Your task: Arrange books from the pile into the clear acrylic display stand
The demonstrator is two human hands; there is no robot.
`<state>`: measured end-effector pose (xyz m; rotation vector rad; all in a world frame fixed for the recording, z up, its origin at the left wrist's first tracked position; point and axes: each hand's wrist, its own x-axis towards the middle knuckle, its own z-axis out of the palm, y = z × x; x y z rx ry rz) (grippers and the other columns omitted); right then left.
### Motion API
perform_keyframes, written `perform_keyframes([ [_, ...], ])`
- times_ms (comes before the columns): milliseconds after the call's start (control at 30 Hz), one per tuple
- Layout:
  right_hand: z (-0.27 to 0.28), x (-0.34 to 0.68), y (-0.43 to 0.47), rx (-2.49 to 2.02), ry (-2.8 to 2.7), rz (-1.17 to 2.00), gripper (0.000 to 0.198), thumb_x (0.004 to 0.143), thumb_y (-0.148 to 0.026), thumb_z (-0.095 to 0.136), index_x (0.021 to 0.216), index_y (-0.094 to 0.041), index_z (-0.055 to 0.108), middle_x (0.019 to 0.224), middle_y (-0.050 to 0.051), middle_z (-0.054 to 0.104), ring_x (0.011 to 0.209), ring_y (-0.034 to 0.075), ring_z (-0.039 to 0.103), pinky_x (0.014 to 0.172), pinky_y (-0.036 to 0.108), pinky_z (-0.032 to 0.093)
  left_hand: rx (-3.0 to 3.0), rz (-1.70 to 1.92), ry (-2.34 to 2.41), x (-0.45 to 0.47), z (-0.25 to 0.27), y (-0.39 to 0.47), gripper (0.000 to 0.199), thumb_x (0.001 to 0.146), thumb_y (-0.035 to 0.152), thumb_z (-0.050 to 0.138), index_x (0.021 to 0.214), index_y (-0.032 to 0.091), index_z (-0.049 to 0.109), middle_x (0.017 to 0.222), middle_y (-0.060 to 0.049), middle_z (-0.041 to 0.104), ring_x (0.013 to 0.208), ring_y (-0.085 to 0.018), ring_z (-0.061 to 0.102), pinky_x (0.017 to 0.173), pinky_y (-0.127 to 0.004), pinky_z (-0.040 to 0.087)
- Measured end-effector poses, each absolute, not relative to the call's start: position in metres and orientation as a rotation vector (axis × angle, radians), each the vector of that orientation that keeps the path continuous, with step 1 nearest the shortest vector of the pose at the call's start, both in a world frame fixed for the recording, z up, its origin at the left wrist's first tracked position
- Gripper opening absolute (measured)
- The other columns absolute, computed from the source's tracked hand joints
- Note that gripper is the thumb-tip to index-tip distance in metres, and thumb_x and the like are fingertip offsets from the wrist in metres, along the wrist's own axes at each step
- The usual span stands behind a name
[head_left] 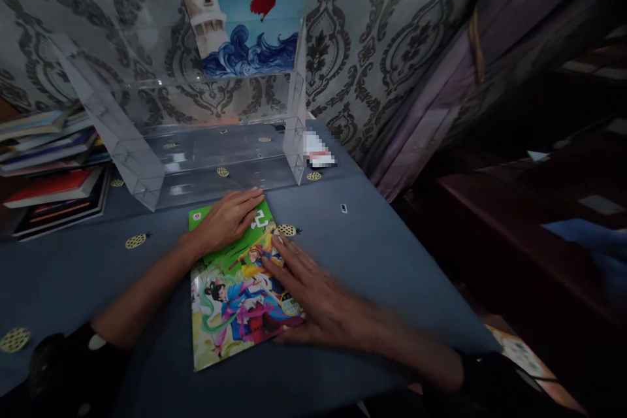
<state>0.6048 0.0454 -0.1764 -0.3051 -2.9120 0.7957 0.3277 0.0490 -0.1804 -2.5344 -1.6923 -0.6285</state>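
A picture book (235, 313) with a green and brightly illustrated cover lies flat on the table, slightly tilted. Across its upper part rests my left hand (228, 219), its fingers stretched out toward the top right corner. My right hand (313, 294) lies along the book's right edge, fingers extended, with some fingertips over the cover. Just beyond the book stands a clear acrylic rack (147, 173) with several tiers. The rack's visible tiers hold nothing near the book.
Stacked books (53, 186) sit at the left. The table (392, 287) has a dark grey cover with pineapple prints. Behind the rack, a lighthouse picture (245, 19) is against the patterned wall. A pale blurred item (317, 149) lies right of the rack; a curtain (431, 98) hangs beyond.
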Motion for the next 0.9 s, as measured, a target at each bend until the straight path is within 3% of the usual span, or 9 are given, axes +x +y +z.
perform_keyframes([
  [300, -0.176, 0.603, 0.046, -0.3, -2.905, 0.756, 0.102, 0.084, -0.063, 0.066, 0.158, -0.01, 0.021, 0.166, 0.025, 0.005, 0.154, 0.036, 0.0, 0.122, 0.058, 0.021, -2.57, -0.647, -1.653, 0.333, -0.174, 0.046, 0.04, 0.102, 0.027, 0.038, 0.135, 0.016, 0.059, 0.141, -0.01, 0.06, 0.134, -0.021, 0.054, 0.112, -0.045, 0.045],
  [533, -0.173, 0.603, 0.045, -0.348, -2.909, 0.774, 0.105, 0.082, -0.063, 0.07, 0.16, -0.017, 0.017, 0.167, 0.02, 0.007, 0.154, 0.035, 0.003, 0.122, 0.055, 0.024, -2.579, -0.654, -1.621, 0.337, -0.172, 0.04, 0.039, 0.102, 0.026, 0.04, 0.133, 0.015, 0.061, 0.139, -0.01, 0.062, 0.131, -0.021, 0.057, 0.11, -0.044, 0.047],
  [900, -0.173, 0.601, 0.045, -0.316, -2.912, 0.725, 0.105, 0.081, -0.063, 0.069, 0.158, -0.011, 0.022, 0.165, 0.024, 0.011, 0.154, 0.037, 0.006, 0.121, 0.057, 0.025, -2.605, -0.708, -1.574, 0.347, -0.173, 0.029, 0.037, 0.1, 0.023, 0.042, 0.132, 0.018, 0.062, 0.138, -0.01, 0.063, 0.13, -0.021, 0.058, 0.107, -0.045, 0.051],
])
